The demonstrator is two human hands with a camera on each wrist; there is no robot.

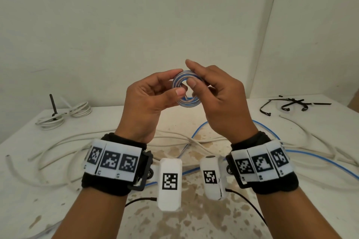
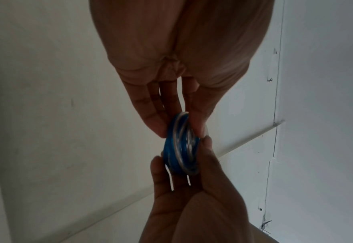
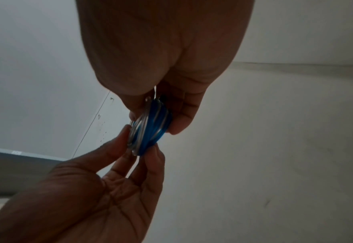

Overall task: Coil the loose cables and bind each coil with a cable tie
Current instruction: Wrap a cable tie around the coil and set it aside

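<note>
Both hands are up together above the table (image 1: 194,219), left hand (image 1: 147,103) and right hand (image 1: 219,101) each pinching the small blue-and-white cable coil (image 1: 184,88) by its rim. Below, loose white cables (image 1: 116,141) sprawl; black cable ties (image 1: 291,104) lie far right.

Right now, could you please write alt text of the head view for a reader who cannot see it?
Two hands hold a small blue-and-white cable coil above a stained white table: left hand and right hand each pinch its rim. Loose white and blue cables lie below, black cable ties far right.
</note>
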